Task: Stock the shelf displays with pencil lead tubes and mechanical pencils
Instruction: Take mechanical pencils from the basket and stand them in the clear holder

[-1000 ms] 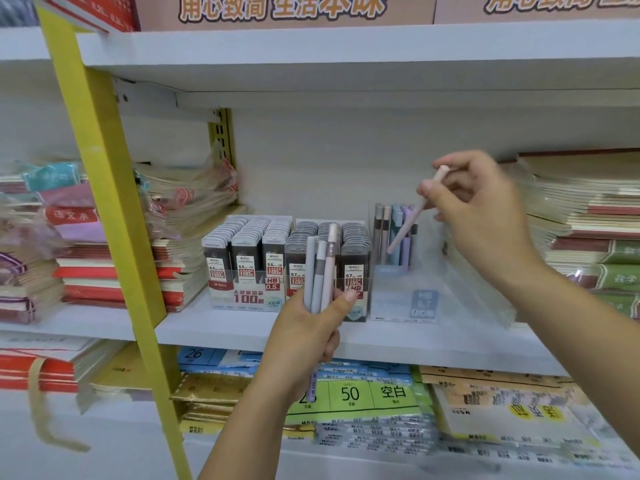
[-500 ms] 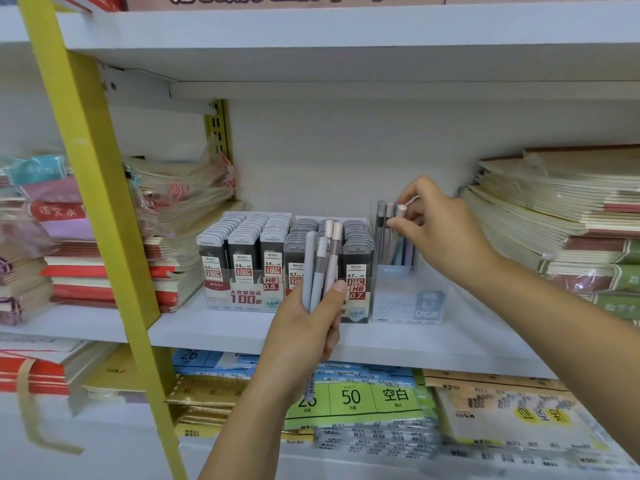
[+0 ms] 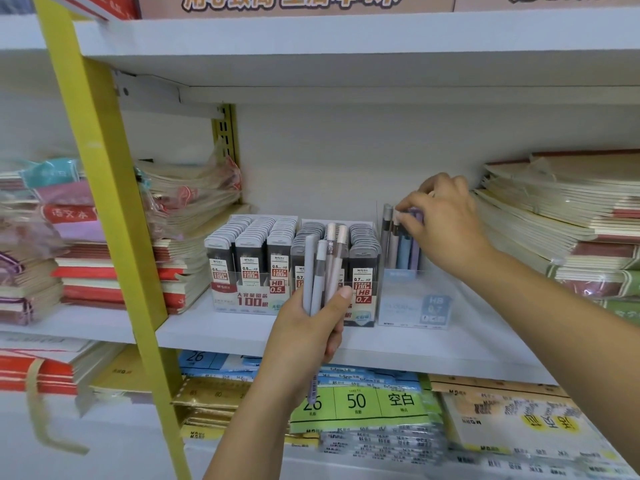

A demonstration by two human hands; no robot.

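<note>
Lead tubes [image 3: 291,258] fill their displays [image 3: 249,304] at frame centre. Right hand [image 3: 440,223] pinches a pencil [image 3: 394,244] top in the clear holder [image 3: 415,306], centre right; left hand [image 3: 311,327] grips four pencils [image 3: 323,268] not yet stocked

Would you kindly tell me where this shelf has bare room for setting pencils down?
Bare board runs along the shelf front, ahead of the lead tube boxes and the clear pencil box. The clear box's front half is empty too; pencils stand only at its back, where the right hand grips one. Notebook stacks crowd both sides.
</note>
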